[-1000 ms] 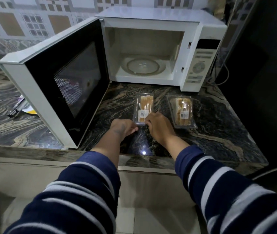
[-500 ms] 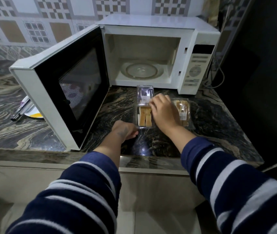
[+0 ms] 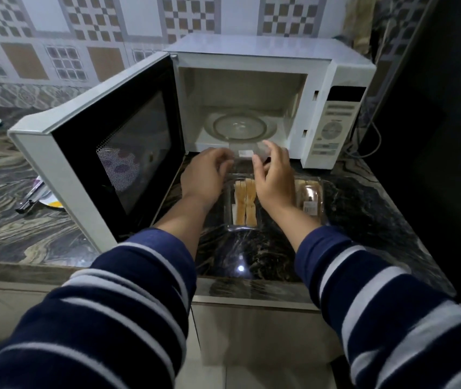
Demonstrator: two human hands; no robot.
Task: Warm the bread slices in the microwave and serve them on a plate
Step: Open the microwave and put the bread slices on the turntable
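The hinged lid (image 3: 247, 153) of the clear plastic bread container (image 3: 242, 203), closed 1.0 s ago, has been swung fully open toward 12 o'clock, in front of the microwave opening. The left hand (image 3: 204, 175), previously fisted at 6 o'clock of the container, has been raised to the lid's 9 o'clock edge. The right hand (image 3: 273, 178) has been moved up to the 3 o'clock edge. The bread slices (image 3: 245, 200) are now uncovered.

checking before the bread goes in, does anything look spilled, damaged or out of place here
Nothing looks spilled or damaged. The microwave door hangs wide open over the counter, and one bread container has its clear lid flipped up; both fit the task.
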